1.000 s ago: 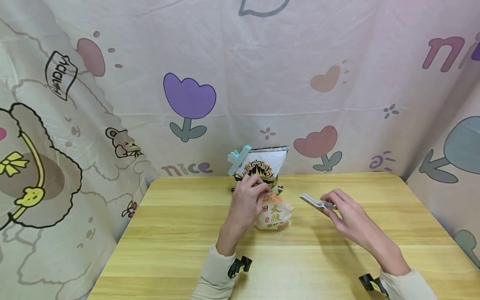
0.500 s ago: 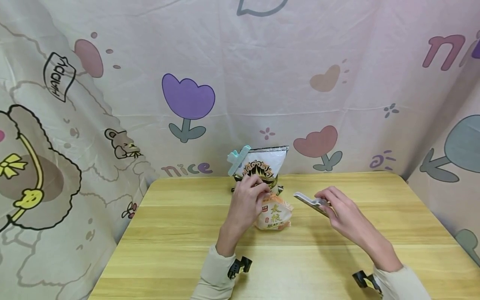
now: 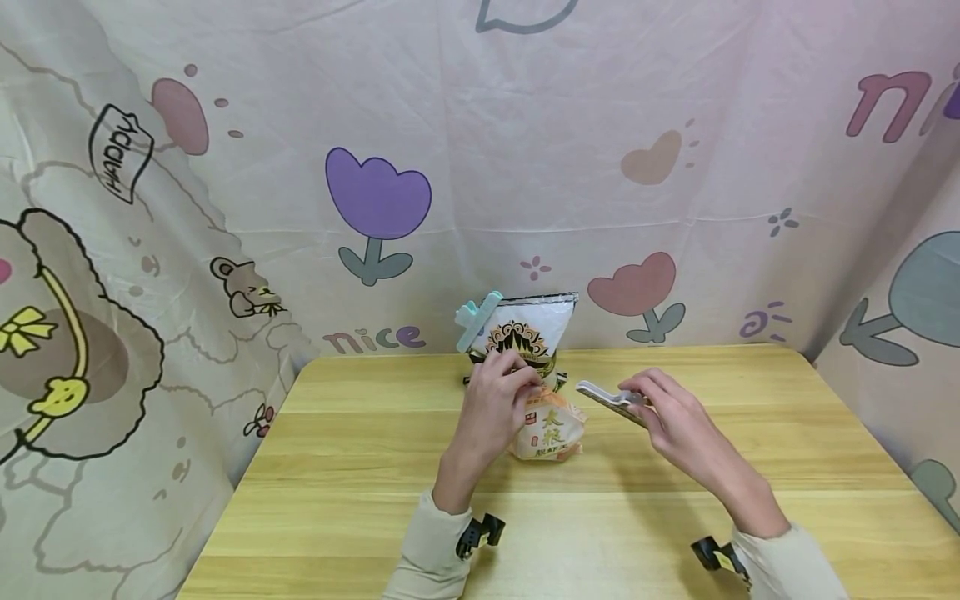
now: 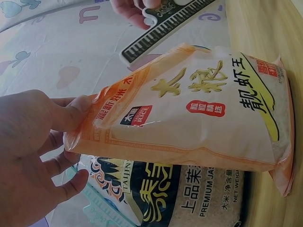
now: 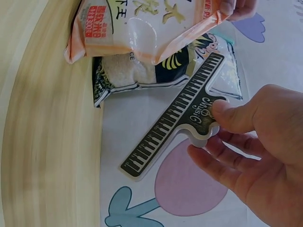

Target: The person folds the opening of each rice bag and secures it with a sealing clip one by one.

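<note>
An orange and clear rice bag (image 3: 553, 432) stands on the table, and my left hand (image 3: 497, 396) pinches its top edge between thumb and fingers. To its right, my right hand (image 3: 678, 425) holds a bag clip (image 5: 173, 118) by its handles, above the table. The clip is long, black and white, with a piano-key pattern and the word "Music". In the right wrist view it stands apart from the orange bag. Just behind, a white and black rice bag (image 3: 525, 325) stands upright with a turquoise clip (image 3: 478, 321) on its top left corner.
The light wooden table (image 3: 360, 483) reaches back to a patterned cloth backdrop (image 3: 510, 167) with flowers and hearts. More of this cloth hangs on the left and right sides. A small black camera sits on each wrist.
My right hand has moved left with the piano-key clip, closer to the orange rice bag. The left hand and both bags stay where they were.
</note>
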Action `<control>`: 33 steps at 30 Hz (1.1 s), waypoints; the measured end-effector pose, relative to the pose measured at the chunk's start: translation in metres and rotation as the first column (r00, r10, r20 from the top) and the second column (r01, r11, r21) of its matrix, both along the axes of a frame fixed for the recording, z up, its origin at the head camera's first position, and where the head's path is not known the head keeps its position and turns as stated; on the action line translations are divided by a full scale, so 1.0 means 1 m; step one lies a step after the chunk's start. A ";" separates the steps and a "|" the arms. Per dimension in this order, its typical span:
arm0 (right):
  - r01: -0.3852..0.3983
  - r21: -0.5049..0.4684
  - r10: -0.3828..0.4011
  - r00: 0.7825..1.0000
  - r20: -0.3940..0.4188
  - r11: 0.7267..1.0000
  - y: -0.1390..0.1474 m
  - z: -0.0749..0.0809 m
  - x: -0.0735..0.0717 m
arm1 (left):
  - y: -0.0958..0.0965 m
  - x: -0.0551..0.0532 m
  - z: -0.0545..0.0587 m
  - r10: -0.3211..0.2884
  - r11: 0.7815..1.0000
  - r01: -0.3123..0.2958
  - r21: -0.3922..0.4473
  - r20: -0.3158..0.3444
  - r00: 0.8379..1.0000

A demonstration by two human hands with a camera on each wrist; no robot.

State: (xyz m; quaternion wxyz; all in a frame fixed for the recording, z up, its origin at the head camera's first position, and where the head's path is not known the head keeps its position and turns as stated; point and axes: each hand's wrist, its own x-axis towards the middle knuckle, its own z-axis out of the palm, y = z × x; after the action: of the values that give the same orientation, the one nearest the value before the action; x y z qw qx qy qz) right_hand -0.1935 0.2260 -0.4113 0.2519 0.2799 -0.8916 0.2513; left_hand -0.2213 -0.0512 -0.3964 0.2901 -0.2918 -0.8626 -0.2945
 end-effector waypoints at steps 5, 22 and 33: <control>-0.017 -0.029 0.017 1.000 -0.015 0.999 -0.005 0.001 -0.002 | 0.000 -0.001 -0.001 -0.008 1.000 0.008 0.012 0.007 1.000; -0.103 -0.128 0.087 0.989 -0.123 0.986 -0.021 -0.001 -0.017 | 0.000 -0.002 -0.001 -0.026 0.999 0.026 0.020 0.013 1.000; -0.138 -0.201 0.134 0.990 -0.031 0.970 -0.032 -0.004 -0.024 | -0.001 -0.001 0.000 -0.033 0.999 0.032 0.040 0.017 0.999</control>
State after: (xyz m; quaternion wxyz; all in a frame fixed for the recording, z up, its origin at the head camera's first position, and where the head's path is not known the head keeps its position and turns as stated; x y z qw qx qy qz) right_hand -0.2174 0.1936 -0.4151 0.2691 0.3154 -0.8378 0.3552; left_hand -0.2226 -0.0521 -0.3966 0.2834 -0.2973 -0.8543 -0.3185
